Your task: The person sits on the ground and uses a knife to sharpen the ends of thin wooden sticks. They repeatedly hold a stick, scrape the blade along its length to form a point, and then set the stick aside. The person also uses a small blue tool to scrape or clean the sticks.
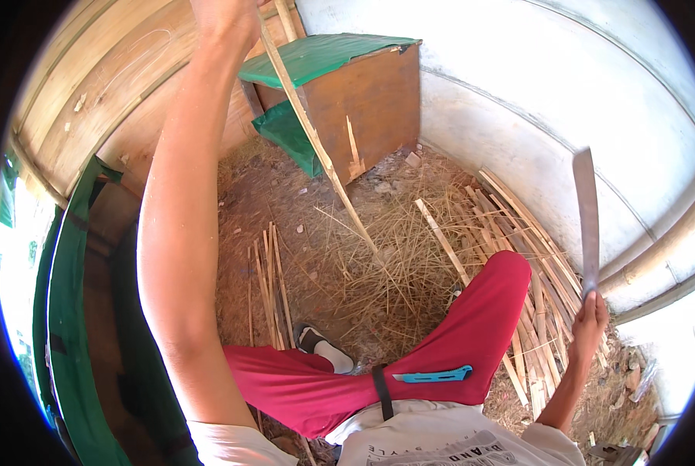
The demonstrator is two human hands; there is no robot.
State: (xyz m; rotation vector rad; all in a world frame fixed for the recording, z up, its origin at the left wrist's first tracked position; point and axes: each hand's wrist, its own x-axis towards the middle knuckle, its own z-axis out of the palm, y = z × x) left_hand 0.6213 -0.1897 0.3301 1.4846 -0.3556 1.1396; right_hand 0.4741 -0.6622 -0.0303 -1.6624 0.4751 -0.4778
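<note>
At the top edge, my raised left hand (pixel 229 19) grips a long, pale bamboo strip (pixel 310 132); its fingers are partly cut off by the picture's edge. The strip slants down to the straw-like shavings (pixel 382 268) on the ground. Low on the right side, my right hand (pixel 589 320) is closed round the handle of a machete (pixel 587 210), whose broad blade points upward, apart from the strip. A blue utility knife (pixel 434 376) lies across my red-trousered thigh, near a dark strap.
Many split bamboo strips (pixel 535 311) lie piled at the right, and several (pixel 269 283) lie at the left. A brown wooden box (pixel 374 109) with green covering stands ahead. White sheeting (pixel 518 85) walls the right; a green-edged structure (pixel 83 326) stands left.
</note>
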